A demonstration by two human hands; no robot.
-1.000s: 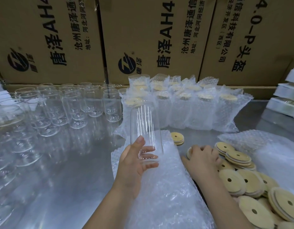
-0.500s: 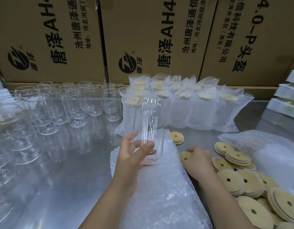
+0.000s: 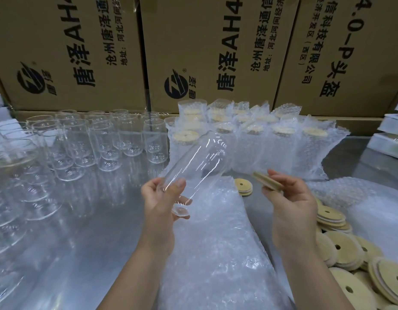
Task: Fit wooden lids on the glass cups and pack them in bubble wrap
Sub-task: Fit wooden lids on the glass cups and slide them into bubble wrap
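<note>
Cardboard boxes at the back read "唐泽 AH4" and "沧州唐泽通信" (printed sideways). Above the bubble wrap sheet, the left hand grips a glass cup near its base, mouth tilted up and rightward. The right hand pinches a wooden lid near the cup, not touching it.

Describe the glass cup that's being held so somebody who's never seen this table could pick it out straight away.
Below the wall of cardboard boxes, a bubble wrap sheet lies mid-table. Just above it, the left hand grips a clear glass cup near its base. Unlike the bare cups standing upright at left, it hangs tilted in the air, mouth toward the upper right.
</note>
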